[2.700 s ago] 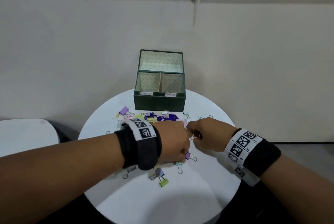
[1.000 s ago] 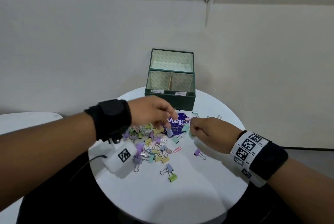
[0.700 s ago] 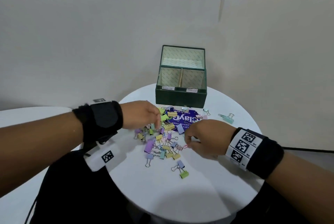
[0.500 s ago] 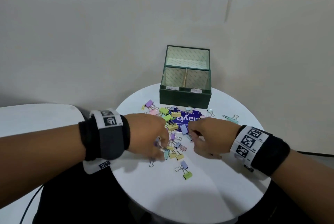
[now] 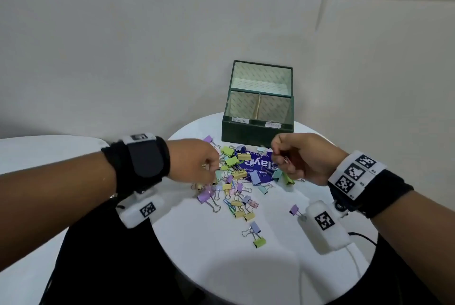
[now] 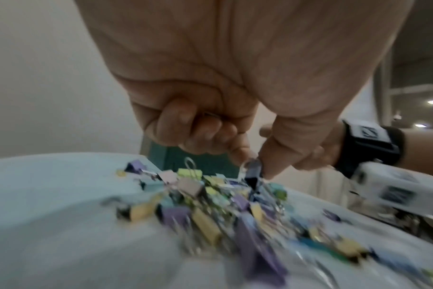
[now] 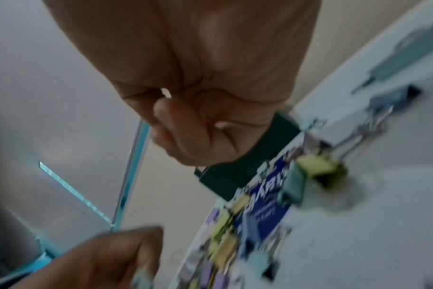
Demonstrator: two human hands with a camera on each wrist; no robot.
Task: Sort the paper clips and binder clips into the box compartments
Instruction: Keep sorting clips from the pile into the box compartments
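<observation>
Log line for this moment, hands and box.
left hand: pinching blue binder clip over the pile | right hand: curled round small clips | box: compartments look empty

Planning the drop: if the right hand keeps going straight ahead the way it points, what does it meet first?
Probably the green box: the right hand, curled round something metallic, hovers just short of its front wall. Depth is unclear from the head view.

One green box [image 5: 257, 130] stands on one round white surface [image 5: 221, 255], with two front compartments and two labels. One purple card [image 5: 258, 169] lies under a pile of binder clips [image 5: 234, 181], too many and too overlapped to count. Two lie apart nearer.
</observation>
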